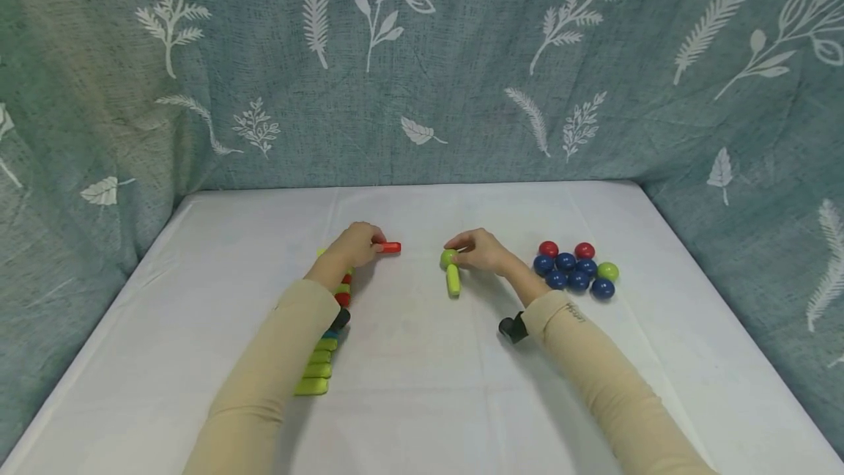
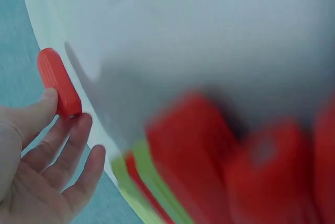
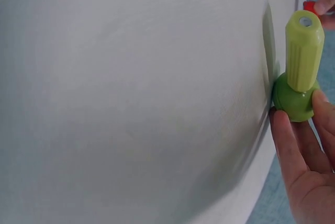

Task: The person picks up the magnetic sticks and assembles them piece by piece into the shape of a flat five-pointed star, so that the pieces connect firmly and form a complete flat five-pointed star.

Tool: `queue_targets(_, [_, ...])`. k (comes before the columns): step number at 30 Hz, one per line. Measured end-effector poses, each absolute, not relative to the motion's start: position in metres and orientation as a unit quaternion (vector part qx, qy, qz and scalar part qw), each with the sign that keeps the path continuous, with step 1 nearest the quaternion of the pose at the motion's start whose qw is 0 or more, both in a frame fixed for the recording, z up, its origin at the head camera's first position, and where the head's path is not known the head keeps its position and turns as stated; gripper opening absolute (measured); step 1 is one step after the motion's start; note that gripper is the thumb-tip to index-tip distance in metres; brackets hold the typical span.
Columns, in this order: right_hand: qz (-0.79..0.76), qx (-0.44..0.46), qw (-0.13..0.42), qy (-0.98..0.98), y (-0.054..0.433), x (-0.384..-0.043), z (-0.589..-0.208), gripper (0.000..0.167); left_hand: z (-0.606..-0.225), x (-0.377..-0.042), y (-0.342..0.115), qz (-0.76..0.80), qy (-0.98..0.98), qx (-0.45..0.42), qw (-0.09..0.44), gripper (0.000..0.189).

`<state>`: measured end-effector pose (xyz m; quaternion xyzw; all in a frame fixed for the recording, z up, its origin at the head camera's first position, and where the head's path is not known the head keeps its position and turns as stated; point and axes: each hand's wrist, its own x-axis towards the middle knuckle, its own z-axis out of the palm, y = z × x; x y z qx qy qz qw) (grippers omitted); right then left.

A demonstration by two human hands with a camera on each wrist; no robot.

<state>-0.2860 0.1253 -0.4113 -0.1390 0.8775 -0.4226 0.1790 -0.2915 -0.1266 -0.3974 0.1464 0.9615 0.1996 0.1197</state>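
My left hand (image 1: 358, 244) pinches a short red toy rod (image 1: 392, 248) between thumb and fingertips; in the left wrist view the rod (image 2: 58, 81) points away from the hand. Across from it, my right hand (image 1: 484, 251) holds a green ball (image 1: 448, 258) with thumb and fingers. A light green rod (image 1: 453, 281) is joined to that ball and points toward the near side. The right wrist view shows a small grey disc on this rod's free end (image 3: 305, 21). The two hands are apart, the red rod pointing toward the ball.
Several green and red rods (image 1: 319, 371) lie in a column at the left, partly hidden by my left forearm. Blue, red and green balls (image 1: 578, 281) sit grouped at the right. A patterned cloth (image 1: 422, 94) hangs behind the white table (image 1: 409, 424).
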Motion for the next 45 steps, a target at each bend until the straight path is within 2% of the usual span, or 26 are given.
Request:
queue_targets(4, [-0.42,-0.136,0.179,0.879,0.123,-0.287,-0.412,0.027,-0.401,-0.289,-0.111,0.208,0.956,0.159,0.134,0.021])
queue_targets(12, [-0.42,-0.132,0.192,0.877,0.12,-0.288,-0.411,0.028,-0.403,-0.286,-0.093,0.204,0.948,0.207,0.129,0.019])
queue_targets(27, [-0.421,-0.147,0.185,0.876,0.115,-0.288,-0.41,0.028,-0.402,-0.28,-0.078,0.225,0.944,0.185,0.154,0.02])
queue_targets(45, [-0.484,-0.151,0.201,0.838,0.114,-0.284,-0.414,0.035,-0.409,-0.273,-0.059,0.208,0.943,0.248,0.07,0.035])
